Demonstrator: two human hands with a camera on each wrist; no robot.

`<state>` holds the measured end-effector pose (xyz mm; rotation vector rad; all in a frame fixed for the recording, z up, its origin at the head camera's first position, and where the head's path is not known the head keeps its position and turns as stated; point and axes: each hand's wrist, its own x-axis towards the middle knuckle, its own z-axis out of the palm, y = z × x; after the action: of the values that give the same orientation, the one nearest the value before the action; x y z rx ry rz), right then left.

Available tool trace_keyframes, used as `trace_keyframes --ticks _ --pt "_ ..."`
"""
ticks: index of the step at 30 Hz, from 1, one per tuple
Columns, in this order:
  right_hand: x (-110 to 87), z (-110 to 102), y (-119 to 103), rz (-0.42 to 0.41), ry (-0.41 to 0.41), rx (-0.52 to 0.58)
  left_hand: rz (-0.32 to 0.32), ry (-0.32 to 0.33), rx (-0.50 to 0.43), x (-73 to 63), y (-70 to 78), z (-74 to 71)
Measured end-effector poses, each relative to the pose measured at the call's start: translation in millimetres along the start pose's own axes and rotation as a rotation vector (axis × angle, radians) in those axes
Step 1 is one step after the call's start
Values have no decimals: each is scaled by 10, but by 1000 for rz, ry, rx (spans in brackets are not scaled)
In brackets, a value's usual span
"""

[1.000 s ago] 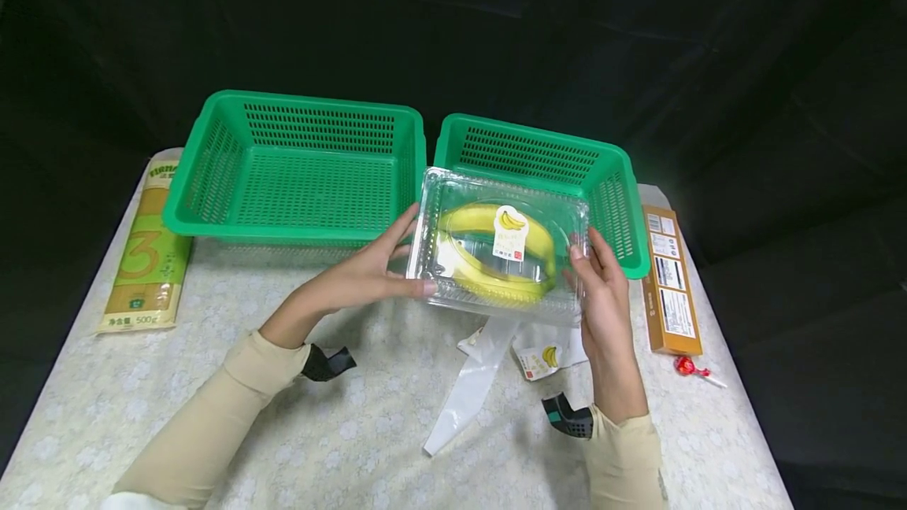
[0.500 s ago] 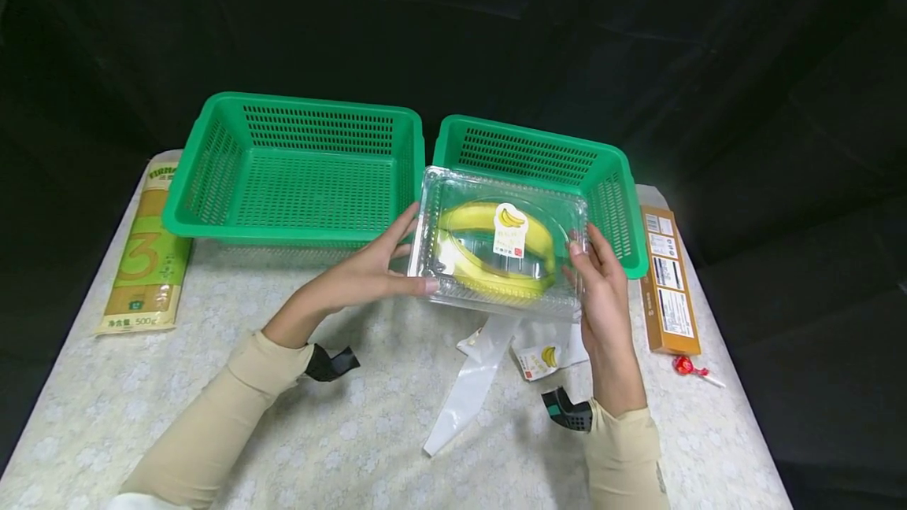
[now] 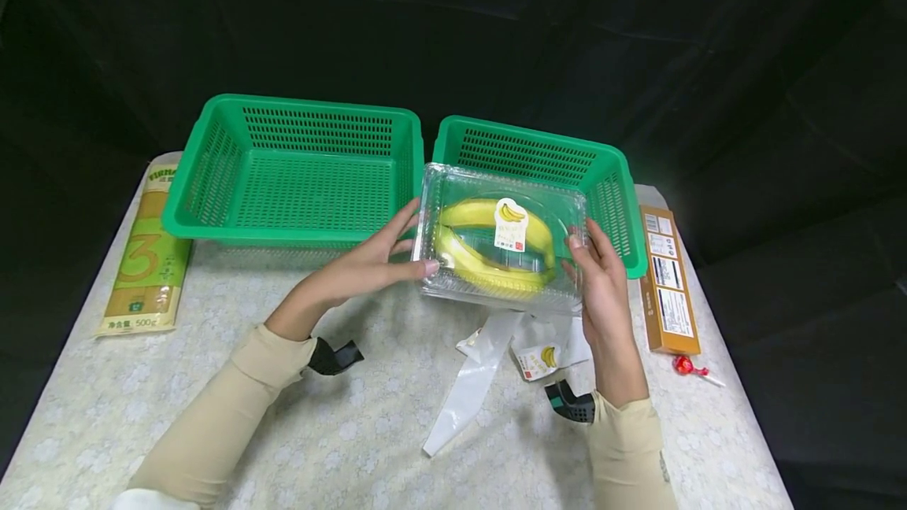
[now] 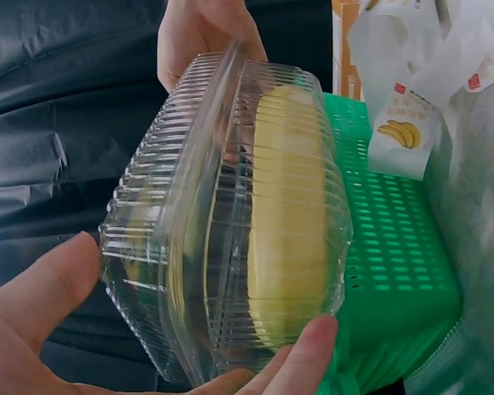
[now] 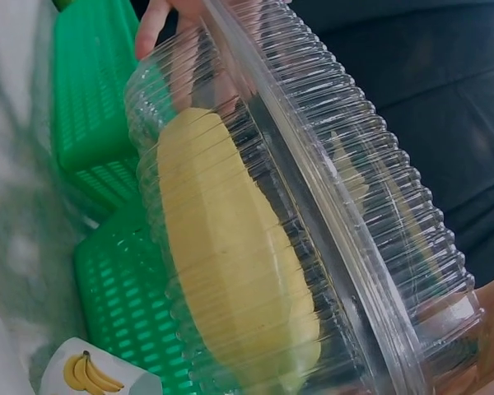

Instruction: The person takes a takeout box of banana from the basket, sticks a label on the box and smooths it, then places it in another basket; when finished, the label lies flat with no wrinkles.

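Both hands hold a clear plastic clamshell box (image 3: 505, 179) up over the table, its lid tilted toward the head camera. Two bananas (image 3: 489, 215) lie inside, and a white label (image 3: 510, 227) with a banana picture is stuck on the lid. My left hand (image 3: 361, 266) grips the left end, thumb on the lid and fingers beneath, as the left wrist view shows at the box (image 4: 222, 214). At the right end my right hand (image 3: 602, 290) grips with thumb on top. In the right wrist view a banana (image 5: 222, 247) shows through the ribbed wall.
Two green baskets (image 3: 298, 233) (image 3: 538, 132) stand side by side at the back. A noodle pack (image 3: 145, 250) lies far left. To the right are an orange box (image 3: 669, 282) and a red lollipop (image 3: 683, 365). White backing strips (image 3: 464, 400) and a loose label (image 3: 536, 362) lie below the clamshell.
The box has risen slightly and tilted a little, with both hands moving along with it. Both grips stay as they were, and the things on the table have not moved.
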<state>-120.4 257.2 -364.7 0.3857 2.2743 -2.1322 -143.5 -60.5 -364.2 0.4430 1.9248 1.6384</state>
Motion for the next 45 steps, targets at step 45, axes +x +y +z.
trace_keyframes --ticks 45 --pt "335 -45 -125 10 10 -69 -126 71 -149 424 202 -38"
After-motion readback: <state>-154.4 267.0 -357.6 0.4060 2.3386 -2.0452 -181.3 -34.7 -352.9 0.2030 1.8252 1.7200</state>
